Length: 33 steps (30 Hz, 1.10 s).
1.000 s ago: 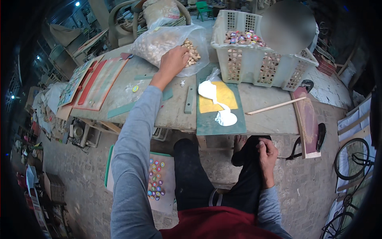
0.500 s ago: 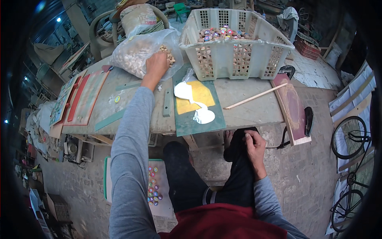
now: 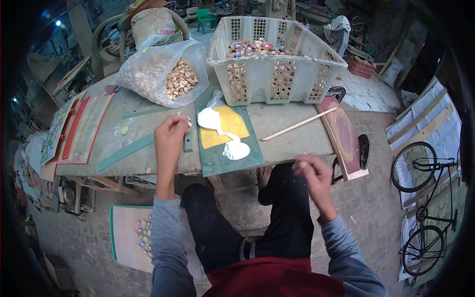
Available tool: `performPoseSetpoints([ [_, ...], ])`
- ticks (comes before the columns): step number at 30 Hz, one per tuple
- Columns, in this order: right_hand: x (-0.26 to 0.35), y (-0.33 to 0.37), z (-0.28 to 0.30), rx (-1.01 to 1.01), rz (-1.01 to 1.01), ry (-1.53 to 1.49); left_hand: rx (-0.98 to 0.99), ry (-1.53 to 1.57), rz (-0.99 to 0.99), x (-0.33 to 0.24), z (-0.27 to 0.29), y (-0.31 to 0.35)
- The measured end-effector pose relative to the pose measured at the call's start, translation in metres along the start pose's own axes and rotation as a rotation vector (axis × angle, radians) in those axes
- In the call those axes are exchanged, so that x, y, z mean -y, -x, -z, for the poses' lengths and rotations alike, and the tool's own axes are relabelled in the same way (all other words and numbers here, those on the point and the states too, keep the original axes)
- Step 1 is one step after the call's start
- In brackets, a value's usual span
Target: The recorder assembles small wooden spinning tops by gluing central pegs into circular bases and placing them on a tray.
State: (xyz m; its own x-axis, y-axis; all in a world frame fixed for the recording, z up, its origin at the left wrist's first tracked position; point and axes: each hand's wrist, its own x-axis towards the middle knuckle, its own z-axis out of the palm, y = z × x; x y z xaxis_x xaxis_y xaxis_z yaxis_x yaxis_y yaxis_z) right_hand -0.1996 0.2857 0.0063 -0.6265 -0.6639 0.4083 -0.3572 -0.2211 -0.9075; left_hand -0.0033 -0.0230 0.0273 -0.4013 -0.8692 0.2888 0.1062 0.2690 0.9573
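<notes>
My left hand (image 3: 170,132) is over the table's near side, its fingertips pinched on a small wooden piece (image 3: 189,123). Behind it, a clear plastic bag (image 3: 143,72) lies on its side, mouth open, full of pale wooden pieces (image 3: 181,79). To the right of the hand is a green board (image 3: 210,166) bearing a yellow sheet (image 3: 237,120) with white paste (image 3: 236,150) on it. My right hand (image 3: 315,179) hovers above my right thigh by the table edge, fingers curled together; whatever they hold, if anything, is hidden.
A pale plastic crate (image 3: 257,74) with colourful round pieces stands at the back. A wooden stick (image 3: 297,124) rests against a maroon board (image 3: 341,131) on the right. Green strips (image 3: 126,152) and a red-edged panel (image 3: 91,123) are at left. A tray (image 3: 121,237) with colourful discs is below the table.
My left hand has come out of the bag toward me with a wooden piece. My right hand has lifted slightly from my thigh. The view has shifted right.
</notes>
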Motion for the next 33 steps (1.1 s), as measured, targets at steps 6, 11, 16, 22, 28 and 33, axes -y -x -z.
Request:
performPoseSetpoints([
  [6,0.114,-0.137,0.037,0.083,0.569,0.580,-0.129,0.198,-0.066,0.010,-0.002,0.014],
  [11,0.107,-0.300,0.027,0.394,0.505,1.036,-0.173,-0.035,-0.165,0.006,0.002,0.025],
  [16,0.048,-0.373,0.027,0.807,0.106,1.419,-0.210,-0.065,-0.208,0.003,0.001,0.026],
  [22,0.010,-0.396,0.030,0.917,-0.236,1.385,-0.199,0.074,-0.187,0.007,0.001,0.028],
  [28,0.002,-0.402,0.039,0.992,-0.225,1.422,-0.198,0.057,-0.172,0.011,0.001,0.027],
  [33,0.004,-0.400,0.031,1.042,-0.006,1.560,-0.184,0.038,-0.207,0.012,0.002,0.026],
])
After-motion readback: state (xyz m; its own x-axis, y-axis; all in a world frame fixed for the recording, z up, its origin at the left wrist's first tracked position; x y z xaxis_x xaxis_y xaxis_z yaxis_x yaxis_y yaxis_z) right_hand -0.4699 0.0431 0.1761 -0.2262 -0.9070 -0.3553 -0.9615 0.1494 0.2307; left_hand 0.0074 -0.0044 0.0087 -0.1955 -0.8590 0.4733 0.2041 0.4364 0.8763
